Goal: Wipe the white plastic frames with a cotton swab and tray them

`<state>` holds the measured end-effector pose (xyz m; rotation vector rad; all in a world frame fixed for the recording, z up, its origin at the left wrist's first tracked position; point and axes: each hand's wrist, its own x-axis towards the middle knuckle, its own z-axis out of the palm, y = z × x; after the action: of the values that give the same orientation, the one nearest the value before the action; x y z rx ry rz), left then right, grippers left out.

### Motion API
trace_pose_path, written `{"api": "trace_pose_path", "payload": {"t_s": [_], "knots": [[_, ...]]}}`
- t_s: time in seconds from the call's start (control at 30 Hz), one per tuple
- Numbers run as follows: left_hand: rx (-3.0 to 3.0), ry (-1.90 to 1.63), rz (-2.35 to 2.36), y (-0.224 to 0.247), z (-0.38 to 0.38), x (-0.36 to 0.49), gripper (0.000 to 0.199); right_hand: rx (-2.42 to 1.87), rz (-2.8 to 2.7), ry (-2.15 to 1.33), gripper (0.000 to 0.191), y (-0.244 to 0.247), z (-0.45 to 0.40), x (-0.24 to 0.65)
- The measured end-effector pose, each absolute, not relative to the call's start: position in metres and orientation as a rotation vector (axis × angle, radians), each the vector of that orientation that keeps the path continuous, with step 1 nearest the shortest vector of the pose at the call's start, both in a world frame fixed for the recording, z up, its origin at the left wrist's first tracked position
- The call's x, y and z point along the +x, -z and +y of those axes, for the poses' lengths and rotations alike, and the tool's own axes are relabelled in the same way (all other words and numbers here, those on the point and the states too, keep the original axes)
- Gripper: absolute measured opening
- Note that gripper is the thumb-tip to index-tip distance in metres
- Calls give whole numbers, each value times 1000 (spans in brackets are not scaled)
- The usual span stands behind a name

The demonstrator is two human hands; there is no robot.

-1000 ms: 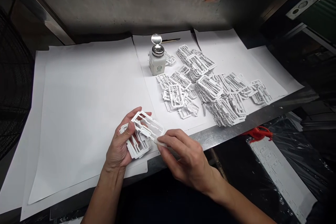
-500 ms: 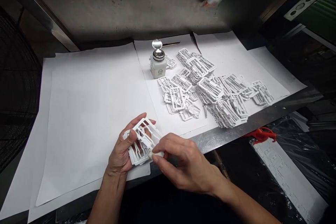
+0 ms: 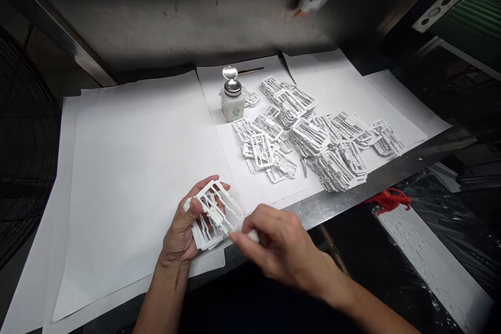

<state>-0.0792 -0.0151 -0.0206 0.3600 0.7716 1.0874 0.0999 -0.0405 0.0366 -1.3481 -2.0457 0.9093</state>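
Observation:
My left hand (image 3: 182, 229) is wrapped round a small stack of white plastic frames (image 3: 213, 219), thin rectangles with narrow bars across them. Its thumb presses on the top frame and its fingertips show beyond the far edge. Just right of the stack, my right hand (image 3: 284, 248) pinches a small white wad (image 3: 253, 235), possibly cotton or cloth; most of it is hidden by the fingers. The fingertips are close to the frame's lower right corner; I cannot tell whether they touch it.
Many similar frames (image 3: 309, 133) lie in piles on white paper (image 3: 144, 162). A pump bottle (image 3: 233, 104) with its lid up stands behind them, near a thin dark tool (image 3: 250, 70). Tweezers (image 3: 304, 167) poke out from the piles. A red-handled tool (image 3: 391, 200) lies right of the metal edge.
My right hand has drawn the white wad slightly right, off the frame's corner. My left hand still holds the stack in nearly the same place. The camera view has shifted a little.

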Motion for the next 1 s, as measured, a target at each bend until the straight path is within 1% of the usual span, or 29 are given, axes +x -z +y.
{"api": "trace_pose_path", "payload": {"t_s": [0.1, 0.2, 0.27, 0.4, 0.5, 0.6, 0.73, 0.83, 0.9, 1.0], "knots": [[348, -1082, 881, 17, -10, -73, 43, -1413, -2246, -854, 18, -28, -46, 96], [320, -1047, 965, 13, -6, -72, 39, -1456, -2165, -905, 17, -21, -43, 97], [291, -1026, 997, 11, -5, -75, 33, -1471, -1932, -1103, 20, -18, -38, 101], [256, -1002, 1050, 8, -3, -79, 25, -1392, -1390, -1700, 27, -9, -29, 111], [292, -994, 1039, 8, -3, -78, 20, -1299, -1173, -1894, 29, -4, -28, 114], [344, -964, 995, 8, -5, -75, 19, -1274, -1070, -1937, 28, -2, -30, 112], [378, -903, 952, 9, -9, -74, 29, -1280, -1036, -1949, 25, -1, -34, 108], [387, -927, 965, 11, -10, -75, 33, -1291, -1038, -1946, 26, 3, -34, 111], [390, -951, 987, 12, -10, -75, 34, -1311, -1029, -1890, 27, 5, -32, 117], [388, -984, 1008, 12, -10, -74, 36, -1369, -961, -1675, 24, 5, -30, 122]]}}
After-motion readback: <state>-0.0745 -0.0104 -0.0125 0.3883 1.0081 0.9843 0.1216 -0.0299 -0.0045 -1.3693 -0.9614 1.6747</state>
